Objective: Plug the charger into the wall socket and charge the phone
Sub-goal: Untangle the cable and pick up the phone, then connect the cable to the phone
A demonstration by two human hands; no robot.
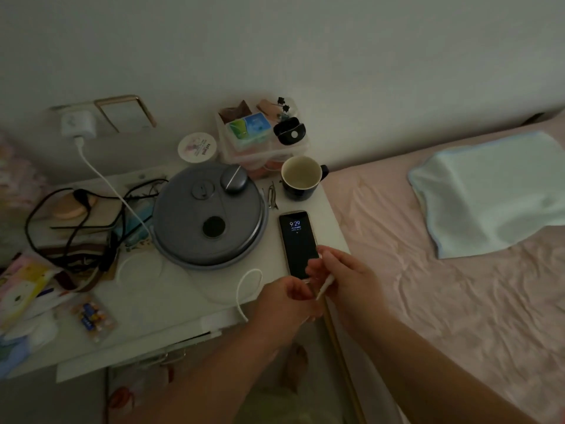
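Because the charger [79, 123] already sat in the wall socket [68, 109] at upper left, right-hand fingers [328, 258] pinched the cable plug [324, 286] near the phone [298, 244] on the tabletop [183, 289], while the left hand [287, 296], fingers curled together, steadied its lower end at centre frame.

My right hand [342, 278] covers the near end of the dark-screened phone [298, 244], so I cannot tell whether the white cable's [249, 281] tip is in its port. My left hand's [286, 296] curled fingers hide what they pinch. Small text under the clock is unreadable. The patterned packets [21, 289] at left are cut off by the edge.
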